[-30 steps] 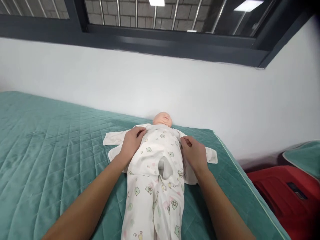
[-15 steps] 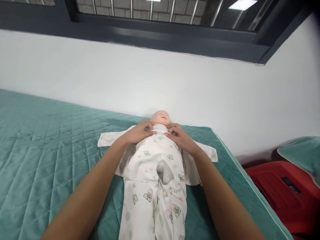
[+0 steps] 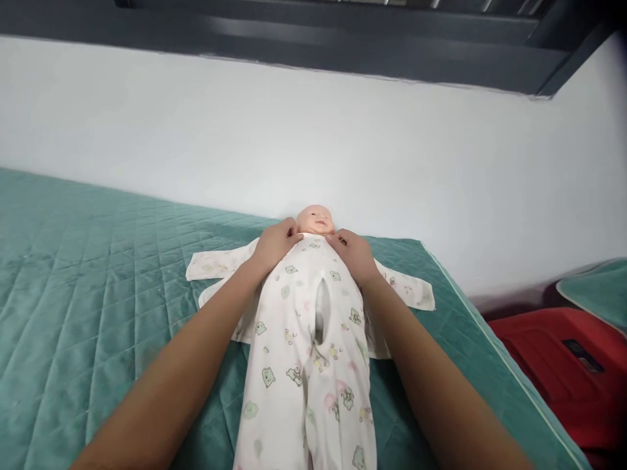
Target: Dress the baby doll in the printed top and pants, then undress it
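A baby doll [image 3: 315, 218] lies on its back, its head toward the wall. White printed pants [image 3: 294, 313] cover its body up to the neck, with an open slit at the crotch. Beneath them a white printed top [image 3: 213, 264] is spread, one sleeve out to each side. My left hand [image 3: 277, 245] pinches the upper edge of the pants by the doll's neck on the left. On the right side of the neck, my right hand [image 3: 353, 253] grips the same edge with closed fingers.
Green quilted bedding [image 3: 98, 294] lies under the doll, its edge running down the right side. A white wall [image 3: 294, 137] and a dark window frame [image 3: 318, 42] stand behind. Beyond the right edge is a red plastic object [image 3: 553, 365] with green cloth [image 3: 597, 287] above it.
Both hands have moved up toward the doll's chin, and the upper edge of the pants has come up with them, covering the neck area. The crotch slit is narrower. The view has tilted down.
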{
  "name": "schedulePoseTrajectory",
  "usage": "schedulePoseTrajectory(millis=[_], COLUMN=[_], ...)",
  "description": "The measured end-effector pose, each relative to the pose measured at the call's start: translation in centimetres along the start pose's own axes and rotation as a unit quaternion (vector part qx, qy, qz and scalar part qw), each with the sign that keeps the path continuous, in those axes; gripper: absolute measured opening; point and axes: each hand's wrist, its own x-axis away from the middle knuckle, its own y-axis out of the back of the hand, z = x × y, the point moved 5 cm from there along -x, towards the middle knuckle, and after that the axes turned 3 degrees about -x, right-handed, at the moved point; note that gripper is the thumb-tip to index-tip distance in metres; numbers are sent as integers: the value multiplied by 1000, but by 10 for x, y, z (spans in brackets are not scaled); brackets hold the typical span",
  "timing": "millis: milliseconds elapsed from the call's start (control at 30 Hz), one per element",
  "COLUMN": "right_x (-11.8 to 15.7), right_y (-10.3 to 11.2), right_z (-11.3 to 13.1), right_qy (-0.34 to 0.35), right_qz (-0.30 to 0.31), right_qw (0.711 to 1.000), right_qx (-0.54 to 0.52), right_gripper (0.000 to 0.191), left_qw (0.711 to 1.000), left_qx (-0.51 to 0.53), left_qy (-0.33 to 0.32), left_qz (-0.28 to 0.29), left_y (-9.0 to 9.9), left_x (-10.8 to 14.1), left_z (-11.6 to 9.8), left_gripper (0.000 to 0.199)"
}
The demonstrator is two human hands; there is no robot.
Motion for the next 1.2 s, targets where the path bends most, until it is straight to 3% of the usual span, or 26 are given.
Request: schedulePoseTrajectory(millis=[100, 200, 333, 433, 567, 633, 700, 800, 933, 1033, 1200], right_x=[7, 27, 87, 156, 250, 284, 304, 311, 305, 303, 316], right_y=[-2, 2, 16, 30, 26, 23, 22, 16, 0, -3, 13], right_z=[-3, -3, 11, 42, 92, 109, 120, 130, 139, 142, 154], right_qy=[6, 33, 43, 72, 113, 126, 124, 116, 149, 165, 203], right_qz=[-44, -82, -128, -126, 79, 125, 130, 104, 81, 74, 80], right_qw=[997, 988, 974, 974, 979, 979, 983, 985, 968, 968, 972], right_qx=[-56, -124, -181, -171, -152, -101, -37, 69, 182, 172, 82], right_gripper=[27, 27, 29, 27, 34, 40, 38, 26, 14, 16, 12], left_qw=[999, 998, 992, 981, 974, 977, 981, 982, 985, 991, 991], left_qx=[44, 24, -71, -116, -129, -128, -121, -131, -122, -60, -22], left_qy=[-11, -55, -86, -94, -142, -145, -130, -105, -99, -109, -109], left_qz=[-19, -32, -66, -123, -119, -89, -83, -85, -64, -46, -79], left_y=[-4, 0, 14, 26, 25, 18, 12, 7, 6, 13, 30], left_x=[5, 18, 64, 134, 256, 306, 339, 352, 337, 333, 351], left_z=[1, 2, 3, -8, -37, -45, -48, -47, -48, -55, -66], left_gripper=[10, 24, 31, 37, 37, 38, 40, 37, 29, 26, 22])
